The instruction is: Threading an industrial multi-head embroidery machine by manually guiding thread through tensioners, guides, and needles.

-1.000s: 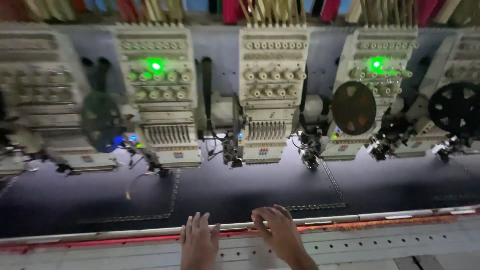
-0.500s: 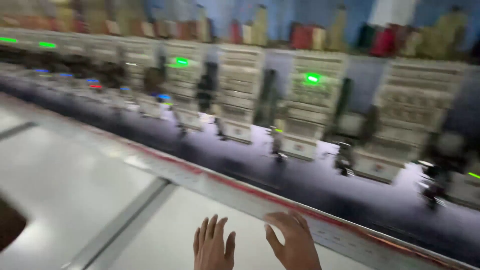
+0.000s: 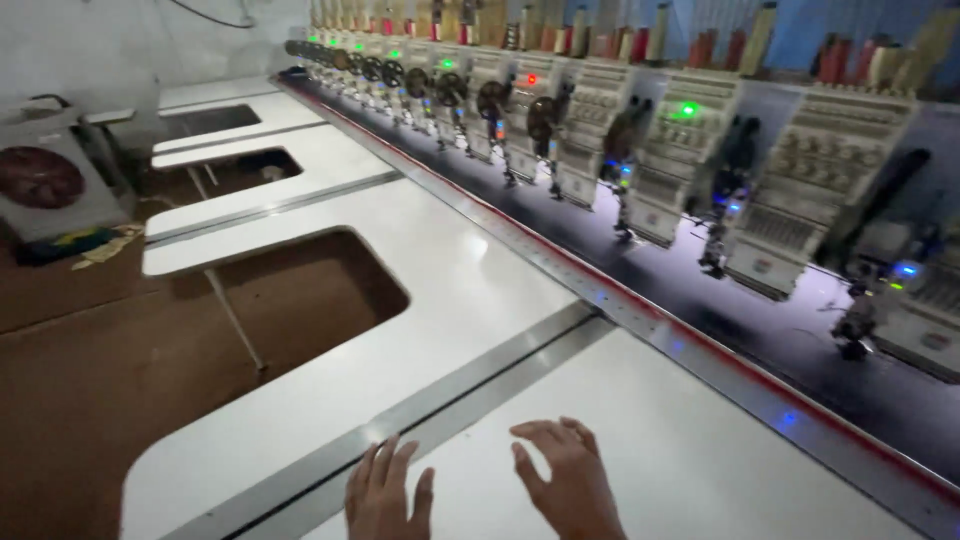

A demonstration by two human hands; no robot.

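In the head view, the person's left hand [image 3: 388,497] lies flat with its fingers spread on the white worktop [image 3: 480,270], at the near edge, holding nothing. The right hand [image 3: 568,480] sits just beside it, palm down with the fingers slightly curled and open, also holding nothing. Both rest on the near panel of the worktop, just right of a grey metal seam [image 3: 440,410] that crosses the surface at a slant.

The worktop is smooth, glossy and white, with rounded rectangular cut-outs [image 3: 300,290] along its left edge that show the brown floor [image 3: 90,390] below. Along its far right edge runs a metal rail with a red stripe [image 3: 640,310]. Beyond the rail, dark fabric [image 3: 780,340] lies stretched under a long row of cream embroidery heads [image 3: 680,160], some showing green lights. Thread cones [image 3: 745,40] stand along the top. A fan unit [image 3: 45,180] stands on the floor at the far left.
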